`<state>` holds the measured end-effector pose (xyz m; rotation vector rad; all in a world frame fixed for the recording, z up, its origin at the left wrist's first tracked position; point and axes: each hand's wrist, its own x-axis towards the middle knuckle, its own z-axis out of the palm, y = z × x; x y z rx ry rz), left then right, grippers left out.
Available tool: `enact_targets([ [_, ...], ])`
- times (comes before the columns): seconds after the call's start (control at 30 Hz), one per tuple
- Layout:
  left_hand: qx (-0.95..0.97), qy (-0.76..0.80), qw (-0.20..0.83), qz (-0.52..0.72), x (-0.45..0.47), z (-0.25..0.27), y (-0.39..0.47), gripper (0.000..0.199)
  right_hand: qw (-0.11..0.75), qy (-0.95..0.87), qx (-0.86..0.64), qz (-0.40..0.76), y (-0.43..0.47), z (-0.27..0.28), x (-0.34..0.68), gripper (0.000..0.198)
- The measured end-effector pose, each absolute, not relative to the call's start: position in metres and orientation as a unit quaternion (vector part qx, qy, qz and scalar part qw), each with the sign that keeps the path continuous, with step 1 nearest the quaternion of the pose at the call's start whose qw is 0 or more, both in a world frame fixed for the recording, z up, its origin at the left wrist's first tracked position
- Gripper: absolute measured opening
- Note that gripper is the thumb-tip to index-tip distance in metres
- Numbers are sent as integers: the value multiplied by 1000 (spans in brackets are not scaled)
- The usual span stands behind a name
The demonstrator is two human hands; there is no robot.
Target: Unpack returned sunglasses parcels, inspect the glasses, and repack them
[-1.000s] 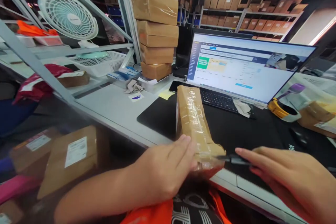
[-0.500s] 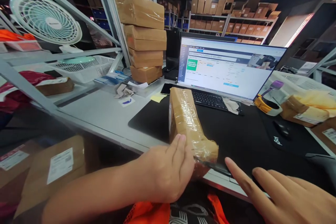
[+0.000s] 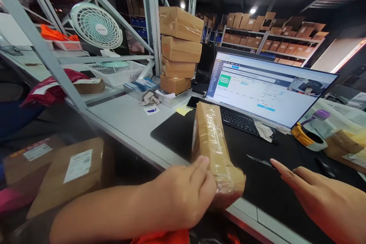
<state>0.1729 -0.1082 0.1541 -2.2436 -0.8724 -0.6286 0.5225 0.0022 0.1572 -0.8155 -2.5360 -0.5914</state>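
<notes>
A brown cardboard box wrapped in shiny clear tape stands on its narrow side at the desk's front edge. Its near corner is bent outward and torn-looking. My left hand is closed on its near left side, fingers pressed to the cardboard. Right of the box, my right hand grips a knife; its thin pointed blade sticks out past the index finger toward the box, apart from it. The handle is hidden in my palm.
Behind the box are a keyboard and a monitor. Stacked boxes stand back left, beside a metal frame. A yellow-and-white tape dispenser sits at right. Labelled cartons lie low at left.
My right hand has moved the knife from the box's near end out to its right, over the black mat. My left hand keeps hold of the box. The camera view has shifted.
</notes>
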Motion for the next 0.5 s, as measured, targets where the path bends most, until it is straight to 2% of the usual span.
enact_targets([
  [0.1, -848, -359, 281, -269, 157, 155, -109, 25, 167, -931, -235, -225, -2, 170, 507, 49],
  [0.2, -840, -396, 199, -313, 134, 162, -106, 31, 189, -943, -139, -235, -1, 182, 484, 40],
  [0.33, -797, -476, 81, -362, 109, 168, -104, 41, 215, -939, -71, -259, 23, 188, 447, 42],
  [0.5, -807, -459, 104, -357, 103, 162, -113, 56, 231, -935, 6, -270, 44, 192, 401, 39],
])
